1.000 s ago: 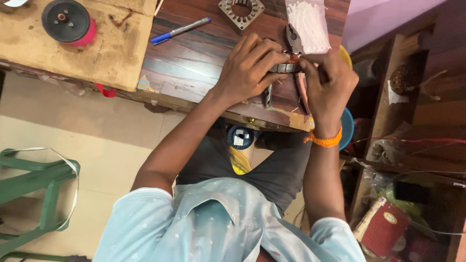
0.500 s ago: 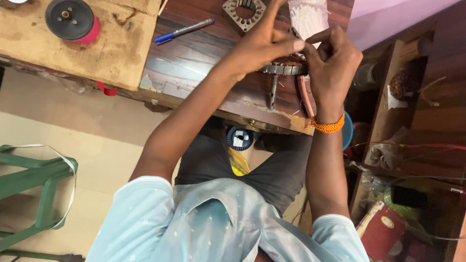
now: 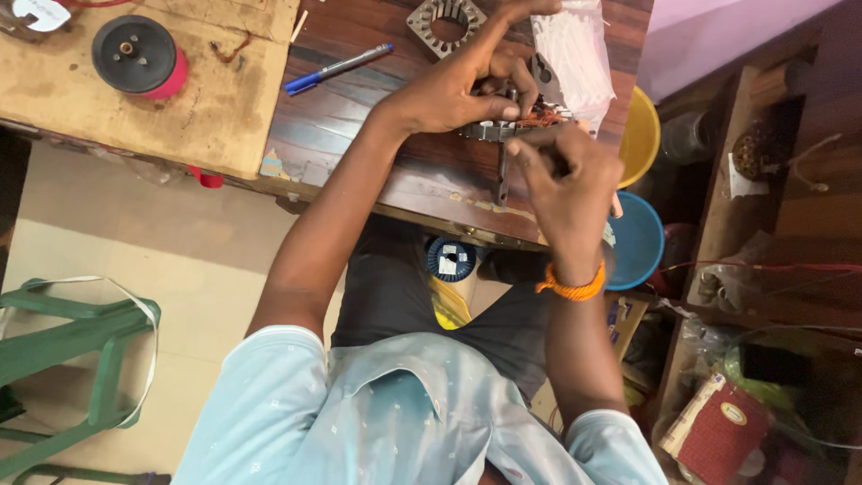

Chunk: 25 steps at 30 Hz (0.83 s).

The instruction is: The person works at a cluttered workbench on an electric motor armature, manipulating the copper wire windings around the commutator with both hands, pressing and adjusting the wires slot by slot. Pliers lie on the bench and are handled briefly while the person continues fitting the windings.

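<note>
My left hand [image 3: 462, 85] grips a round metal motor stator [image 3: 492, 131] with copper windings from above, just over the dark wooden table [image 3: 359, 135]. A metal shaft [image 3: 503, 180] hangs down from the stator. My right hand [image 3: 567, 180], with an orange thread band at the wrist, is closed and pinches at the stator's near right rim. Whether it also holds a small tool is hidden by the fingers.
A second stator ring [image 3: 444, 22], a blue pen [image 3: 337, 68] and a white plastic packet [image 3: 575, 54] lie on the table. A black spool [image 3: 135, 56] sits on the light board at left. Yellow [image 3: 639, 135] and blue [image 3: 639, 241] bowls are at right, a green stool [image 3: 72, 350] at lower left.
My right hand has dropped from beside the stator to below it. My left hand's fingers have closed back over the stator's top.
</note>
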Available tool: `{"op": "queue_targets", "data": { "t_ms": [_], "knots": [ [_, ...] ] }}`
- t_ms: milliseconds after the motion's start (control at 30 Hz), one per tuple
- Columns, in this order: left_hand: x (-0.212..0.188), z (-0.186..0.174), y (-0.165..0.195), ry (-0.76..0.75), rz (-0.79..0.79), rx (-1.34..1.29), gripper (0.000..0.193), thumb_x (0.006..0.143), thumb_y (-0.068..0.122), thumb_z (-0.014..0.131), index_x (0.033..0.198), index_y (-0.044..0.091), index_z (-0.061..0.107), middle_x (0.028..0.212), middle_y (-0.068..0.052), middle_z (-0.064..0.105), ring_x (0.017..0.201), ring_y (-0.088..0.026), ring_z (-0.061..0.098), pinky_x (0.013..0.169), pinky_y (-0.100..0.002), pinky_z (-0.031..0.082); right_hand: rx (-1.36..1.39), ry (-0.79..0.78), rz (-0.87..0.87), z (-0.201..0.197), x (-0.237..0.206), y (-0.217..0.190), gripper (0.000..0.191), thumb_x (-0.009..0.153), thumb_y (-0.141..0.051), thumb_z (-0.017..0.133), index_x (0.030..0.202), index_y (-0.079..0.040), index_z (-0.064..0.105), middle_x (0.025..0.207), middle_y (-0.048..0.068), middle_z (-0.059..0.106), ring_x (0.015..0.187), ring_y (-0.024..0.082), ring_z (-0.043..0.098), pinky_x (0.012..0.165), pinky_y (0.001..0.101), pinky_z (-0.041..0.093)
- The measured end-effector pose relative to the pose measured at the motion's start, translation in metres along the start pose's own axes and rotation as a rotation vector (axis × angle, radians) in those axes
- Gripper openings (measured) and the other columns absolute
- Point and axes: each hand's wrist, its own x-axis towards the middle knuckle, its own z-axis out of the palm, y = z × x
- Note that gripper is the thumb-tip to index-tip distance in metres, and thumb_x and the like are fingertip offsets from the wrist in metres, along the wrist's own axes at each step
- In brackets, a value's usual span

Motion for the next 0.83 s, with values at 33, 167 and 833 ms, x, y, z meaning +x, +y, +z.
{"op": "queue_targets", "data": {
  "t_ms": [33,167,833],
  "knots": [
    [-0.001,-0.001,0.001,-0.012,0.069,0.051,0.091,0.106,-0.002,0.079,0.165,0.023,0.014,0.104,-0.003,0.072,0.102,-0.009,0.068,0.095,-0.033,0.048,0.005,0.000,0.065,0.004,-0.007,0.001,0.014,0.091,-0.004,0.085,0.094,0.000,0.073,0.070,0.003,0.056,0.061,0.008,0.045,0.055,0.0256,0.036],
    [-0.002,-0.008,0.014,-0.057,0.188,0.160,0.091,0.104,-0.010,0.074,0.165,0.022,0.014,0.103,-0.002,0.068,0.106,-0.011,0.071,0.123,-0.043,0.039,-0.010,0.032,0.109,0.023,-0.026,0.013,0.014,0.090,-0.004,0.086,0.090,0.000,0.073,0.061,0.006,0.046,0.056,0.012,0.035,0.053,0.0298,0.028],
    [-0.026,0.057,0.026,0.431,0.238,0.905,0.042,0.082,0.028,0.092,0.113,0.012,0.069,0.110,-0.004,0.058,0.104,-0.026,0.055,0.094,-0.043,0.049,-0.020,-0.006,-0.012,-0.031,-0.018,0.038,0.011,0.095,0.008,0.076,0.102,0.000,0.072,0.091,0.009,0.071,0.077,0.014,0.066,0.071,0.0237,0.051]
  ]
}}
